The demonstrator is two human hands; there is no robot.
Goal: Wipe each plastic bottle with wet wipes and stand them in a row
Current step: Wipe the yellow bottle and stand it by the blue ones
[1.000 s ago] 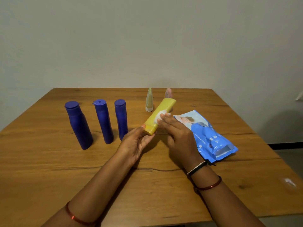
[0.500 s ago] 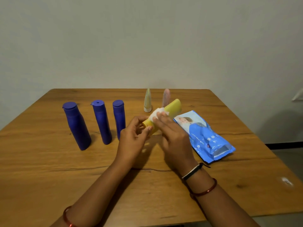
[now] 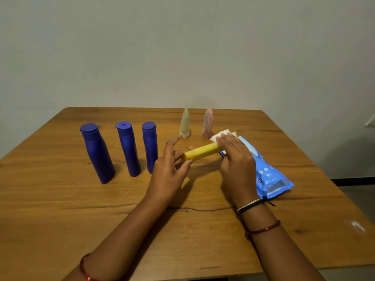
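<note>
A yellow plastic bottle [image 3: 199, 153] lies almost level above the table's middle, cap end to the left. My left hand [image 3: 171, 169] pinches the cap end between thumb and fingers. My right hand [image 3: 236, 159] wraps a white wet wipe [image 3: 221, 134] around the bottle's far right end. Three blue bottles [image 3: 127, 148] stand upright in a row at the left. A pale green tube [image 3: 185, 123] and a pink tube [image 3: 207, 124] stand on their caps behind the hands.
A blue wet-wipe pack [image 3: 269, 175] lies flat on the wooden table [image 3: 60, 209] just right of my right hand, partly under it. A plain wall rises behind the table's far edge.
The yellow bottle has tipped from steeply tilted to nearly level. My right hand with the wipe has slid from the cap end to the bottle's far end.
</note>
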